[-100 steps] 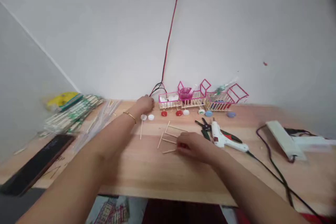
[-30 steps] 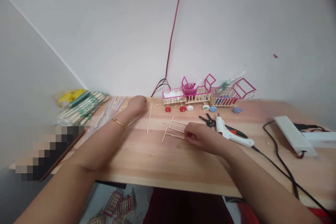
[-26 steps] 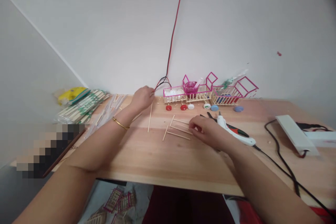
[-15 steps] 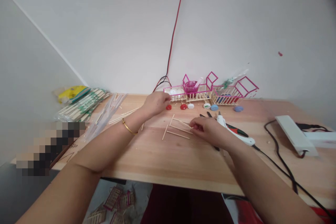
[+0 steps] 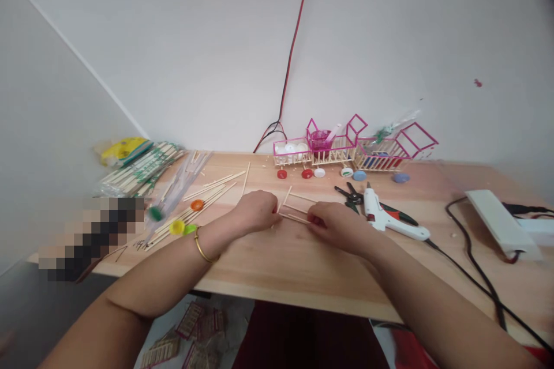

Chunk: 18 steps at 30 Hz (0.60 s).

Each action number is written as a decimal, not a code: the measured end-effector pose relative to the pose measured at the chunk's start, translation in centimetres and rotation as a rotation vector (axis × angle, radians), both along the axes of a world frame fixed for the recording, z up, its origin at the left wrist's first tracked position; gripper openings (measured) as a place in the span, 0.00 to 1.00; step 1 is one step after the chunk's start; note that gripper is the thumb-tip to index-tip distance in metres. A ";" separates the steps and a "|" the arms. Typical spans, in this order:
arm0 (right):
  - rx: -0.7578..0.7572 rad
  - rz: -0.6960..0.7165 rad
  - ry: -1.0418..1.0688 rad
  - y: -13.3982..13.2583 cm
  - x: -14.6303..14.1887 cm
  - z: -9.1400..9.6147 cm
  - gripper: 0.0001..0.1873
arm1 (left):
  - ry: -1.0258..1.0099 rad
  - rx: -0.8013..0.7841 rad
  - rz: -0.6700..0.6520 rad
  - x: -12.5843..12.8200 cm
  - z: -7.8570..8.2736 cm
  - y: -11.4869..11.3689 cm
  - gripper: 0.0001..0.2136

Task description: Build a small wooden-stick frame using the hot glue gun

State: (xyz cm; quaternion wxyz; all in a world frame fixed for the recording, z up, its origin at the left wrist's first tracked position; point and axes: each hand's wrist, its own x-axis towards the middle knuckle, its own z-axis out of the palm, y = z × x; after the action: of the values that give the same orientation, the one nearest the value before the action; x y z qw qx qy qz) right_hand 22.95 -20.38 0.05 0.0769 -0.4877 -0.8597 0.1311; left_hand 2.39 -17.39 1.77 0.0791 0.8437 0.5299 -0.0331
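Both hands meet at the small stick frame [image 5: 294,211] lying flat mid-table – left hand [image 5: 255,211] at its 9 o'clock end, right hand [image 5: 337,225] at 3 o'clock, fingers curled and pinching the sticks; glue gun [image 5: 387,220] just beyond

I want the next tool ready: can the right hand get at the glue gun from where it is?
Probably yes: the glue gun lies just right of the right hand on bare table, nothing between.
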 end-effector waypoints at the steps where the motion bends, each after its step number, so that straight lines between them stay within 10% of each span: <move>1: 0.011 -0.004 -0.019 0.0 -0.1 -0.1 0.07 | 0.011 -0.015 0.004 0.1 -0.2 0.0 0.10; 18: 0.050 -0.115 -0.131 0.5 0.3 -0.6 0.07 | -0.024 -0.097 -0.013 0.1 -0.8 -0.1 0.10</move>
State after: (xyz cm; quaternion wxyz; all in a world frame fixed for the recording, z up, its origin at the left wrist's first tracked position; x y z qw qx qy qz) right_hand 23.29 -19.92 -0.51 0.0402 -0.5418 -0.8364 0.0726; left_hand 2.50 -17.48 0.97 0.1261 0.8428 0.5210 -0.0490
